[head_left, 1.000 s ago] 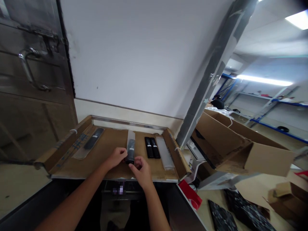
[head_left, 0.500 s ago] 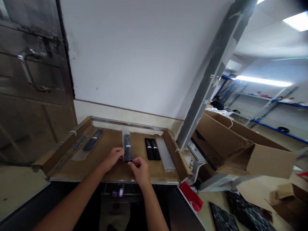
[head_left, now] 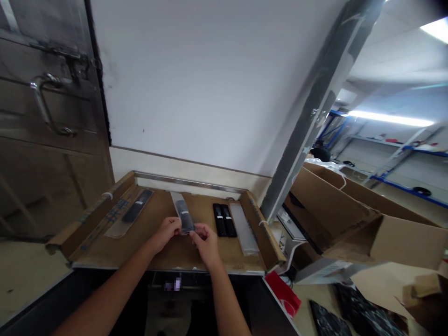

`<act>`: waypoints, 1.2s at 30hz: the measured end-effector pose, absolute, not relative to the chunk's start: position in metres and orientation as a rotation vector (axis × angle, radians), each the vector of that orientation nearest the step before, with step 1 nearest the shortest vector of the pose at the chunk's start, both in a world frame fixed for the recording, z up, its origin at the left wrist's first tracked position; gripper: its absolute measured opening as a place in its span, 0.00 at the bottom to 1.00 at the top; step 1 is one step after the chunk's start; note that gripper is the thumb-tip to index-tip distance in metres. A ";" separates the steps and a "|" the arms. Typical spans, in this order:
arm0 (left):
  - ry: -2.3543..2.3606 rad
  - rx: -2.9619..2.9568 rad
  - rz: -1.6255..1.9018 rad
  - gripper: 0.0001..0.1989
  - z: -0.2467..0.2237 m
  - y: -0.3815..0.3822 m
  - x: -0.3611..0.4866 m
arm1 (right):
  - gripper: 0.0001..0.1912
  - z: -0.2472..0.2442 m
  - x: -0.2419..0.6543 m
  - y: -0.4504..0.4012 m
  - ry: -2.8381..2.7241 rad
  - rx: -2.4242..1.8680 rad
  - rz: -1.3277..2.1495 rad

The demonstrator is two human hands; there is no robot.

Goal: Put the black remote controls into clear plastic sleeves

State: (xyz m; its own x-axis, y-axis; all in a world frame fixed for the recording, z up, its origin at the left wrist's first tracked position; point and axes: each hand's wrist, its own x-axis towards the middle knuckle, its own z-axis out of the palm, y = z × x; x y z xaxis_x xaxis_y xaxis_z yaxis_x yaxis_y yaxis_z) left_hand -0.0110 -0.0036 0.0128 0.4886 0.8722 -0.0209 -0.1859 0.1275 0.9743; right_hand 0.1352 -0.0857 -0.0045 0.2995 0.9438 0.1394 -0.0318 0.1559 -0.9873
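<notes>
A black remote control (head_left: 185, 218) with a white label sits in a clear plastic sleeve (head_left: 176, 198) over the middle of the cardboard. My left hand (head_left: 170, 231) pinches the sleeve's left edge near its lower end. At the lower right corner, the thumb and fingers of my right hand (head_left: 206, 240) close on the near end of the sleeved remote. Two bare black remotes (head_left: 224, 220) lie side by side to the right, close to a stack of clear sleeves (head_left: 244, 229). Another sleeved remote (head_left: 137, 206) lies at the left.
The cardboard-lined table (head_left: 140, 252) has raised cardboard sides and a metal strip at the back against the wall. A large open carton (head_left: 336, 219) stands at the right beside a grey post (head_left: 315, 116). A red bag (head_left: 284, 294) is low at the right.
The sleeved remote has tilted, its far end swinging left, and its near end has shifted slightly right. Both hands stay on it. The view has turned slightly.
</notes>
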 end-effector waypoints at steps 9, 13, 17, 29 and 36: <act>0.668 1.076 0.852 0.12 0.008 -0.002 -0.007 | 0.17 -0.008 0.137 -0.084 -0.909 -1.233 0.822; 0.650 0.764 0.883 0.04 0.011 -0.001 -0.005 | 0.15 -0.006 0.138 -0.085 -0.951 -1.239 0.802; 0.711 0.610 0.898 0.06 0.015 0.002 0.001 | 0.12 -0.007 0.138 -0.086 -0.995 -1.236 0.797; 0.581 0.413 0.946 0.12 0.012 0.011 0.002 | 0.07 -0.012 0.139 -0.091 -0.984 -1.255 0.660; 0.451 0.190 1.083 0.16 0.009 0.014 -0.008 | 0.22 -0.004 0.134 -0.088 -0.980 -1.220 1.035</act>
